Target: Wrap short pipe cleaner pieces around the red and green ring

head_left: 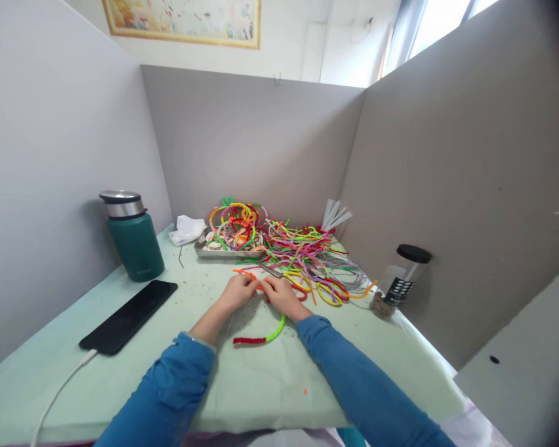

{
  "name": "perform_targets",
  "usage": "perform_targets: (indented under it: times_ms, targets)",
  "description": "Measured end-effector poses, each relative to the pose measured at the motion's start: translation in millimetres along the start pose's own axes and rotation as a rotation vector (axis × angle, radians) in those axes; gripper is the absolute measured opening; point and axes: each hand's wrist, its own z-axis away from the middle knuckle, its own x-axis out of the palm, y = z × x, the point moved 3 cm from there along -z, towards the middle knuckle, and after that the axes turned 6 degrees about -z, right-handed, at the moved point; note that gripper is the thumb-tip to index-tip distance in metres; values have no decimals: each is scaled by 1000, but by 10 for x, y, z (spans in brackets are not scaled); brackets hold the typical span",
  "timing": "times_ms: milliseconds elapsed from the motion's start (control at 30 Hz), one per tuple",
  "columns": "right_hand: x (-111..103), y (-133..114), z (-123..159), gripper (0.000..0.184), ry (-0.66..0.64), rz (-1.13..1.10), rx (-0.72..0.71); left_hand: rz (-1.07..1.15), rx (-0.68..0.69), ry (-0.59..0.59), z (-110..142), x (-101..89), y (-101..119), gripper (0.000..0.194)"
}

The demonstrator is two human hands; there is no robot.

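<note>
On the desk (200,385), just to the near side of the tangled heap of stems (302,248), my left fingers (251,285) and right fingers (270,286) meet, pinched closed on an orange fuzzy stem (246,273) that should handle light, soft and bendable, best gripped beside any bend.

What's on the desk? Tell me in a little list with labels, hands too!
Left hand: pinching a fuzzy orange stem
Right hand: fingertips meet the left's; grip hidden
Below the hands: fuzzy green-and-red curved stem
Behind: shallow metal tray with shells and fuzzy loops; tangled pile of colourful fuzzy stems
Left side: tall green bottle, flat black phone
Right side: clear black-lidded jar
</note>
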Motion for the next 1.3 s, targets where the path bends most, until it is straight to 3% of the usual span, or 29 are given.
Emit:
perform_targets:
  times_ms: [667,1300]
  targets:
    - [2,0,-4,30,7,12,-6,-21,5,0,-9,-1,0,35]
    - [-6,-43,13,20,-22,-27,-9,132,-79,-23,-39,64,-97,34]
